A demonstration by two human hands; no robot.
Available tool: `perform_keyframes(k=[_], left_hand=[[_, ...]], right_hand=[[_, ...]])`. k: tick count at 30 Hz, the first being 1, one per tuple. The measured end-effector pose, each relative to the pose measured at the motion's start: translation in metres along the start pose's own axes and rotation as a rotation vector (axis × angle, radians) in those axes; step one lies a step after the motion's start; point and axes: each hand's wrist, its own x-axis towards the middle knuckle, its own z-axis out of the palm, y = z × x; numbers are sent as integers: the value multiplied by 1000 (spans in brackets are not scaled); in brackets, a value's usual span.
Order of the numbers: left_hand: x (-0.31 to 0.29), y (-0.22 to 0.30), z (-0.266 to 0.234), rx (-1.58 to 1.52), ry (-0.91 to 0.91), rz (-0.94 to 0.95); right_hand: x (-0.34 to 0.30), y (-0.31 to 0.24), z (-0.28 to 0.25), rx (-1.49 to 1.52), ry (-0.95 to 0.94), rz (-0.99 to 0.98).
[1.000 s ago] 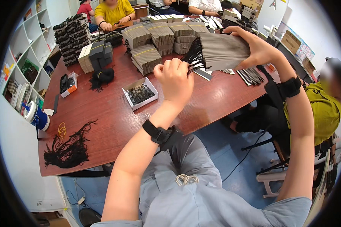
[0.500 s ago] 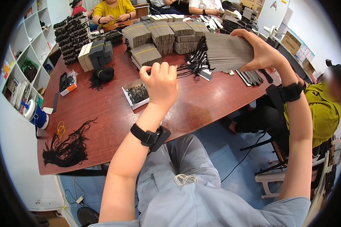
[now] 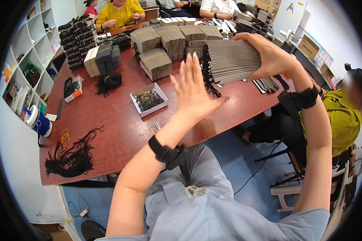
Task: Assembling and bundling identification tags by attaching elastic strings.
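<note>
My right hand grips a thick stack of grey cards by its right end, thumb below and fingers over the top, raised above the table. Black tassel cords hang from the stack's left end. Close to those cords, my left hand is open, its fingers stretched upward, with nothing held. Whether its far side touches the cords I cannot tell. Left of that hand sits a white box holding small dark pieces. Behind, banded stacks of grey cards stand on the table.
The red-brown table carries a heap of black cords, yellow rubber bands, a black cord bundle and a tall dark pile. A blue-white jug stands at left. People sit opposite and at right, one in a yellow-green top.
My left hand has let go of the cords, opened and moved right and down, towards the stack. The cords now hang down. The stack in my right hand has shifted slightly left and down.
</note>
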Motion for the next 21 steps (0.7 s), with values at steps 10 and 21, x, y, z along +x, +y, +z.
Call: perform_keyframes(k=[10,21], left_hand=[[41,-31,16,-667,163,208],[21,-31,24,-869,-194,48]], right_hand=[[-3,-16,3,213,18,-65],[-33,4,39,395,229,-71]])
